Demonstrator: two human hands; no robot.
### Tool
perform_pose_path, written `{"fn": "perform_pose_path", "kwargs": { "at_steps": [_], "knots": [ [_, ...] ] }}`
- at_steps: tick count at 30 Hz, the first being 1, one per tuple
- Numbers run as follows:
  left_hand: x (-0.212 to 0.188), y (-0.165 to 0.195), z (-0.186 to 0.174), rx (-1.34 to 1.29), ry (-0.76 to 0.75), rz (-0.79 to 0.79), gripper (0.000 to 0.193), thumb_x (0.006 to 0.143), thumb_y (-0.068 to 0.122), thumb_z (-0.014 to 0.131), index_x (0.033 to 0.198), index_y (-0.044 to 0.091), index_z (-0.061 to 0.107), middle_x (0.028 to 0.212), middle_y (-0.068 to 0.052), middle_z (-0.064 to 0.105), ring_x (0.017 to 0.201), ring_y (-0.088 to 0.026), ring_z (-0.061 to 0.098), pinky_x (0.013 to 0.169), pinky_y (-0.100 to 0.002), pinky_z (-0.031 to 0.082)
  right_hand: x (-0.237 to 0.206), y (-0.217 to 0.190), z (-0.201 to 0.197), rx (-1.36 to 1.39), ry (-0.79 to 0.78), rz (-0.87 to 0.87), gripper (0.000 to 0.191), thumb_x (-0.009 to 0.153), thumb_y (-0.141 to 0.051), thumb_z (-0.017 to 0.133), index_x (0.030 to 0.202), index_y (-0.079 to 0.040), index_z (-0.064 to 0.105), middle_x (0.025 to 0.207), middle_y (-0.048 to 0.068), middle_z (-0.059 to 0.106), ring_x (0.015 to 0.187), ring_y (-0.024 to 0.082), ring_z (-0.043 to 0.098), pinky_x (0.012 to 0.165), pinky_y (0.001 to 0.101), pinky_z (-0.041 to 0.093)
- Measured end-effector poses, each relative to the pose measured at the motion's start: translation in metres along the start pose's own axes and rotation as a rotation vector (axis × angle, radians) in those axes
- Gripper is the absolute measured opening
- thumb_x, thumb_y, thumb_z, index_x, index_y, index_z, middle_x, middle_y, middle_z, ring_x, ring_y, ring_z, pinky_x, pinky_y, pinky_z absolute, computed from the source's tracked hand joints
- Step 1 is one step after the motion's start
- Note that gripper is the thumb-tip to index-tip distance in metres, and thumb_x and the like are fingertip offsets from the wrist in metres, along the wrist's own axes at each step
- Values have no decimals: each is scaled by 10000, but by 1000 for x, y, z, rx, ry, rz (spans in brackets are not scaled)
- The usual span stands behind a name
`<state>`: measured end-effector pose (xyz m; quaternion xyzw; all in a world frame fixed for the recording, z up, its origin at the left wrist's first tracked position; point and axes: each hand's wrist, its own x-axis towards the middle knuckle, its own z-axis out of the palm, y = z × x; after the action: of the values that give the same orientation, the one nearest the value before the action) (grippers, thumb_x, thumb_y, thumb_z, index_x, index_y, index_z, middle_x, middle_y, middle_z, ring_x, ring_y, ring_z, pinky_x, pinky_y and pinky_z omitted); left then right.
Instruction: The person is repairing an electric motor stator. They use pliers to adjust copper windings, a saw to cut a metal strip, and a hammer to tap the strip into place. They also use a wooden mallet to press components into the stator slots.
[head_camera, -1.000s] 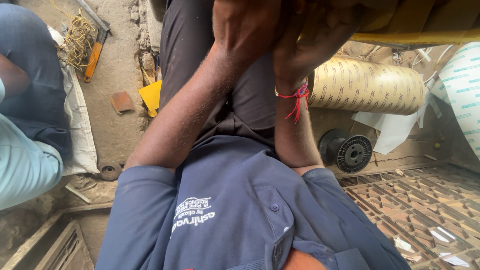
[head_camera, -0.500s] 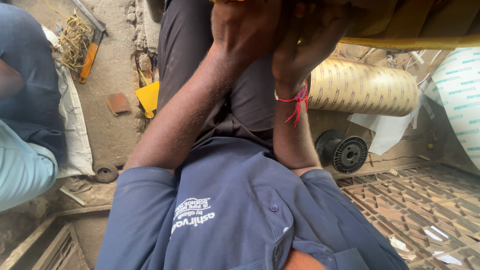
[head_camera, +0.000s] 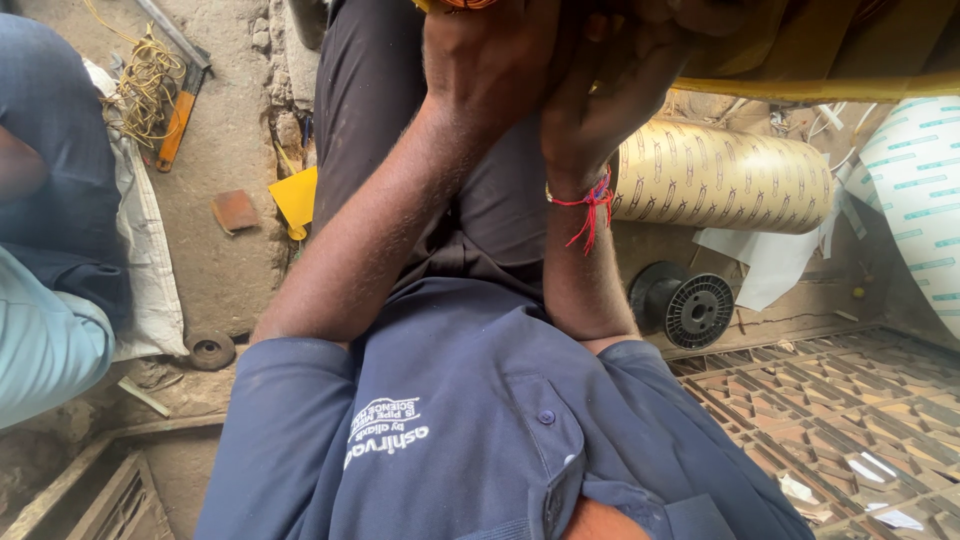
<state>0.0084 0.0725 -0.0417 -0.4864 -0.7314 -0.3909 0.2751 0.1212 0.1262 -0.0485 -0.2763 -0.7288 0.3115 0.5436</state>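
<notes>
I look down my own dark blue shirt (head_camera: 470, 420) and dark trousers (head_camera: 380, 110). Both forearms reach up to the top edge of the view. My left hand (head_camera: 490, 65) shows its back, and its fingers run out of view. Pressed against it is my right hand (head_camera: 610, 95), with a red thread (head_camera: 590, 205) tied at the wrist. Its fingers curl against a brown object with a yellow edge (head_camera: 800, 60) that spans the top right. What either hand grips is hidden.
A cream patterned roll (head_camera: 720, 175) and a black spool (head_camera: 695, 310) lie to the right. Below them is a brown lattice panel (head_camera: 830, 420), and a white roll (head_camera: 920, 200) stands at far right. Left: another person's leg (head_camera: 50, 200), a yellow card (head_camera: 297, 197), cord (head_camera: 145, 85) on the dirt floor.
</notes>
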Motion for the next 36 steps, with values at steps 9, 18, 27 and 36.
{"fn": "perform_pose_path", "kwargs": {
  "at_steps": [9,18,27,36],
  "knots": [
    [3,8,-3,13,-93,-39,137,944,228,668,1004,112,624,897,-67,588,730,-248,600,589,-406,454,7,-5,-2,18,-35,-34,344,1133,-40,608,1444,-50,462,1270,103,617,1171,198,657,1014,306,533],
    [9,11,-8,-3,-76,-28,150,943,211,663,1042,103,633,906,-57,605,745,-240,615,599,-389,470,15,-17,-2,-1,-67,-17,397,1136,-54,605,1480,-67,407,1325,114,603,1245,204,628,1078,314,518],
    [11,12,-5,-26,-70,-63,131,934,206,687,1019,123,632,886,-33,614,704,-221,626,560,-370,480,16,-15,-1,1,-67,-9,332,1143,-74,605,1436,-68,451,1248,99,609,1164,200,639,1005,301,507],
    [24,16,-10,41,-45,-68,165,938,264,714,943,136,611,829,-9,590,709,-215,628,598,-372,501,21,-20,-6,-54,-94,33,342,1136,-77,616,1432,-38,449,1245,108,588,1151,209,628,1024,314,536]
  ]
}}
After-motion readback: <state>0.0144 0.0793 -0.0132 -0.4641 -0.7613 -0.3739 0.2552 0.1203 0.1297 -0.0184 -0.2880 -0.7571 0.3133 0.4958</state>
